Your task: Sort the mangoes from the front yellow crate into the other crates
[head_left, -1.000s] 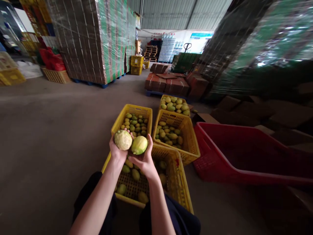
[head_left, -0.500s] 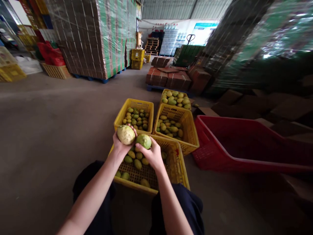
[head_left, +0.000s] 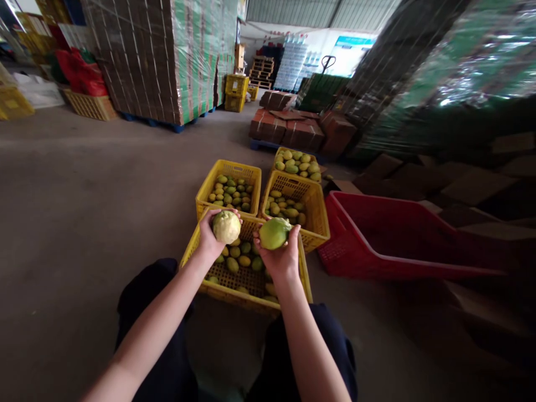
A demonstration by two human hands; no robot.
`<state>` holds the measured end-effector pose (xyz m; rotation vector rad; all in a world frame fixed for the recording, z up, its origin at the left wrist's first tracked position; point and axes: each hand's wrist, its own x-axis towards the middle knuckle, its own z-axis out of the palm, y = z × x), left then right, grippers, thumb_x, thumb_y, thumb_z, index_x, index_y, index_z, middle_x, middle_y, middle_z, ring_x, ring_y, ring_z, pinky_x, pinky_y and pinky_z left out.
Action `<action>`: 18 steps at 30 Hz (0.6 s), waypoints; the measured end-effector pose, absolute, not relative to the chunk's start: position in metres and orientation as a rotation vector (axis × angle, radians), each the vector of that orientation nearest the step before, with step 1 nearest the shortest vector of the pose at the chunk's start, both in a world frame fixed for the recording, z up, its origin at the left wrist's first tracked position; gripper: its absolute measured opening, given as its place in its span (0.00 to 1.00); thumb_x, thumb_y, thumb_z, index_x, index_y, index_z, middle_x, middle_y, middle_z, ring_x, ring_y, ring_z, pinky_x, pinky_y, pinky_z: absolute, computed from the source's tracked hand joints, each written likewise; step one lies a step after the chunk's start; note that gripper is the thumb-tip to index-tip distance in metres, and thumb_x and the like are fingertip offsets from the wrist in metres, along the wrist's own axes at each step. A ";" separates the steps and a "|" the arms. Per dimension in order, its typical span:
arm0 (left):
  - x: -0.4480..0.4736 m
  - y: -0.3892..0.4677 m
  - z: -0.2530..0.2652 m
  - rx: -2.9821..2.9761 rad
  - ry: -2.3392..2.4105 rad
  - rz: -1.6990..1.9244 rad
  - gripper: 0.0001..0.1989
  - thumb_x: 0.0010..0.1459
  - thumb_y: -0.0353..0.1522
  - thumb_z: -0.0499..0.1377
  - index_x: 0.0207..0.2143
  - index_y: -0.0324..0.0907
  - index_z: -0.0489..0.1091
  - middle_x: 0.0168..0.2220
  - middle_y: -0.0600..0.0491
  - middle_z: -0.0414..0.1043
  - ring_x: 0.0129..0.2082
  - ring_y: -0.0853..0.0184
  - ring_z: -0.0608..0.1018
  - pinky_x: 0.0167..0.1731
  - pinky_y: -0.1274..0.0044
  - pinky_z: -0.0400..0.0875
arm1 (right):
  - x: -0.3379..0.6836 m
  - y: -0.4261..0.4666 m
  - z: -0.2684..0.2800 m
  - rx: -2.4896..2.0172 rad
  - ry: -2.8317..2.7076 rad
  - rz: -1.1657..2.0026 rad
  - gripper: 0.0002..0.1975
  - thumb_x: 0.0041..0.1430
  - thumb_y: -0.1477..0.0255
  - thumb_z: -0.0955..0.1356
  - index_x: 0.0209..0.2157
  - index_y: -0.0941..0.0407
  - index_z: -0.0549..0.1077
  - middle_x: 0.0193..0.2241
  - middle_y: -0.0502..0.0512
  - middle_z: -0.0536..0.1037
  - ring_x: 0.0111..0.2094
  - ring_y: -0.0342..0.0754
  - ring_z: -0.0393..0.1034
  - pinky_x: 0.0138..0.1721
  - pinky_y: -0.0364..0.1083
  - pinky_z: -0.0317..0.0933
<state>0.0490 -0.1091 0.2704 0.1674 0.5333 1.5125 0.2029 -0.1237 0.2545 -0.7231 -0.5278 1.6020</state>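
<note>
Overall, we are looking across a dim warehouse whose bare grey floor point(head_left: 104, 223), concrete by its look, is spreading beneath everything. Two tall masses are framing the room: a film-wrapped carton stack point(head_left: 196, 61) is standing at left, and another wrapped stack point(head_left: 452, 84) is filling the right, its base sinking into shadow. Between them, farther back, strapped flat cartons point(head_left: 287, 128) are lying on a low blue pallet point(head_left: 256, 144). Nearer, a long red plastic bin point(head_left: 355, 254) is sitting at right, its inside looking too dark to read. Beside it, four yellow plastic crates point(head_left: 317, 204) are standing close together, lemon-like fruits point(head_left: 233, 264) already lying in all of them; the farthest crate point(head_left: 319, 167) is looking full, while the near crate point(head_left: 247, 300) is showing patches of its slotted bottom. Above that near crate, we are keeping our hands apart: the left hand point(head_left: 208, 234) is gripping a pale, knobbly citrus fruit point(head_left: 226, 227) from the side, and the right hand point(head_left: 283, 259) is cupping a smoother green citrus fruit point(head_left: 274, 233) from below. Neither is resting in a crate yet, so we are judging the handling of this pair unfinished.
</note>
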 end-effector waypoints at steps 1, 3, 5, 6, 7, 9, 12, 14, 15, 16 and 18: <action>0.049 -0.112 0.272 0.082 0.508 1.500 0.14 0.51 0.33 0.50 0.26 0.36 0.75 0.24 0.48 0.75 0.27 0.65 0.78 0.32 0.74 0.73 | 0.201 -0.126 0.256 -0.729 -0.488 1.614 0.29 0.49 0.41 0.64 0.33 0.53 0.74 0.29 0.54 0.78 0.31 0.50 0.73 0.29 0.47 0.68; 0.048 -0.117 0.276 -0.068 0.474 1.471 0.15 0.53 0.35 0.50 0.28 0.38 0.74 0.26 0.48 0.75 0.29 0.65 0.78 0.33 0.73 0.74 | 0.199 -0.130 0.254 -0.739 -0.412 1.656 0.28 0.51 0.42 0.63 0.31 0.53 0.73 0.27 0.54 0.78 0.30 0.50 0.73 0.28 0.47 0.66; 0.046 -0.117 0.279 -0.152 0.458 1.475 0.14 0.53 0.36 0.50 0.28 0.39 0.73 0.27 0.49 0.76 0.30 0.65 0.78 0.34 0.74 0.73 | 0.198 -0.130 0.248 -0.760 -0.344 1.689 0.25 0.52 0.46 0.62 0.29 0.54 0.73 0.26 0.54 0.77 0.28 0.50 0.71 0.27 0.47 0.65; 0.047 -0.116 0.280 -0.169 0.450 1.490 0.14 0.54 0.35 0.50 0.28 0.39 0.73 0.27 0.49 0.75 0.30 0.65 0.78 0.35 0.74 0.73 | 0.199 -0.129 0.245 -0.781 -0.321 1.693 0.23 0.52 0.48 0.62 0.28 0.54 0.73 0.25 0.54 0.76 0.27 0.50 0.71 0.26 0.47 0.65; 0.048 -0.115 0.281 -0.170 0.441 1.504 0.13 0.54 0.35 0.50 0.27 0.39 0.73 0.27 0.50 0.75 0.29 0.66 0.78 0.36 0.74 0.73 | 0.201 -0.128 0.242 -0.806 -0.312 1.689 0.22 0.52 0.50 0.62 0.27 0.54 0.73 0.24 0.54 0.76 0.27 0.50 0.71 0.26 0.48 0.65; 0.055 -0.111 0.281 -0.150 0.416 1.510 0.14 0.54 0.35 0.50 0.26 0.39 0.73 0.25 0.50 0.74 0.29 0.67 0.78 0.37 0.75 0.73 | 0.208 -0.125 0.238 -0.854 -0.335 1.661 0.21 0.50 0.52 0.62 0.26 0.54 0.73 0.23 0.55 0.76 0.26 0.50 0.70 0.26 0.48 0.64; 0.073 -0.106 0.278 -0.102 0.372 1.459 0.15 0.54 0.36 0.50 0.26 0.39 0.74 0.25 0.50 0.75 0.28 0.66 0.78 0.37 0.74 0.73 | 0.221 -0.123 0.240 -0.875 -0.397 1.588 0.21 0.48 0.52 0.62 0.25 0.55 0.73 0.23 0.56 0.76 0.25 0.51 0.70 0.23 0.49 0.65; 0.087 -0.103 0.273 -0.063 0.363 1.442 0.14 0.53 0.35 0.52 0.25 0.38 0.74 0.25 0.50 0.75 0.28 0.67 0.78 0.37 0.75 0.73 | 0.229 -0.125 0.245 -0.872 -0.418 1.505 0.21 0.48 0.53 0.62 0.24 0.56 0.74 0.22 0.56 0.76 0.24 0.52 0.71 0.24 0.50 0.66; 0.094 -0.103 0.271 -0.022 0.370 1.442 0.13 0.52 0.34 0.52 0.24 0.38 0.74 0.25 0.50 0.75 0.28 0.67 0.78 0.36 0.75 0.73 | 0.232 -0.127 0.248 -0.878 -0.431 1.459 0.21 0.48 0.53 0.62 0.24 0.56 0.74 0.22 0.56 0.76 0.24 0.52 0.72 0.24 0.50 0.67; 0.100 -0.103 0.268 0.039 0.384 1.447 0.13 0.52 0.34 0.53 0.23 0.38 0.74 0.24 0.49 0.75 0.28 0.66 0.78 0.36 0.75 0.72 | 0.234 -0.128 0.250 -0.892 -0.445 1.408 0.21 0.48 0.54 0.62 0.23 0.57 0.74 0.21 0.56 0.75 0.24 0.52 0.72 0.25 0.50 0.68; 0.110 -0.103 0.264 0.216 0.430 1.443 0.12 0.51 0.32 0.54 0.21 0.38 0.75 0.23 0.49 0.75 0.27 0.65 0.78 0.33 0.76 0.71 | 0.235 -0.131 0.252 -0.942 -0.470 1.284 0.21 0.49 0.55 0.63 0.23 0.58 0.75 0.20 0.55 0.75 0.24 0.51 0.73 0.27 0.49 0.68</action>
